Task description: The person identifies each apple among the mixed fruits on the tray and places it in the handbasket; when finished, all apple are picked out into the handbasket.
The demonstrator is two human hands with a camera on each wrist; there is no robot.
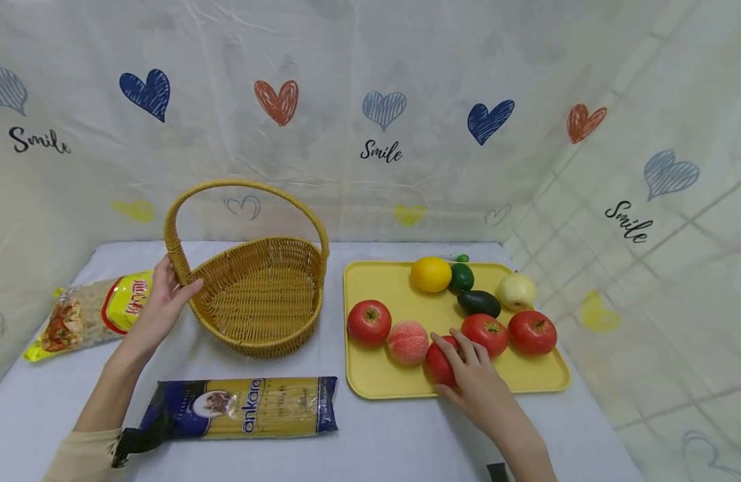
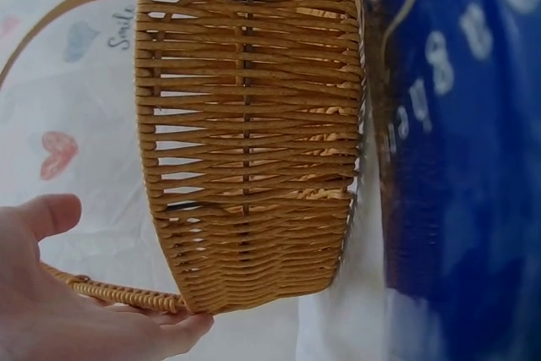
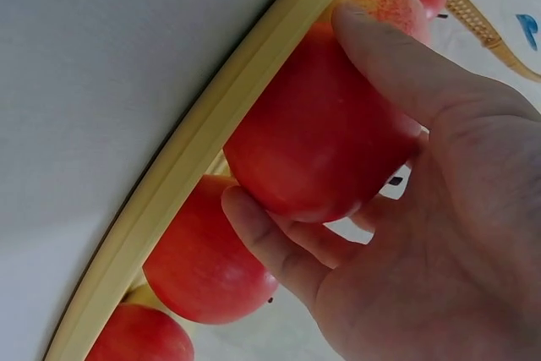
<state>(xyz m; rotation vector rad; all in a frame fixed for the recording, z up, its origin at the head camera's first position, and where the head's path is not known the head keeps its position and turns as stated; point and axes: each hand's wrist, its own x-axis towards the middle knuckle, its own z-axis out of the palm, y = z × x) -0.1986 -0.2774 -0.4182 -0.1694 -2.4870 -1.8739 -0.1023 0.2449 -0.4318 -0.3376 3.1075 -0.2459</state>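
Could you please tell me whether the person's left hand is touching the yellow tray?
No, the left hand is at the side of the wicker basket, apart from the yellow tray.

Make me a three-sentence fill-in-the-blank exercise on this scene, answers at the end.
The left hand touches the handle of the wicker ____.
The right hand grips a red fruit on the ____ tray.
In the head view, the spaghetti packet reads ____ in large letters.

Missing words: basket; yellow; ankara.

Bare left hand (image 1: 163, 300) and right hand (image 1: 477, 383); beige sleeve (image 1: 87, 458) on the left arm (image 1: 108, 395), black fitting (image 1: 140, 440) at its cuff; dark piece (image 1: 498, 472) beside right forearm (image 1: 522, 445).
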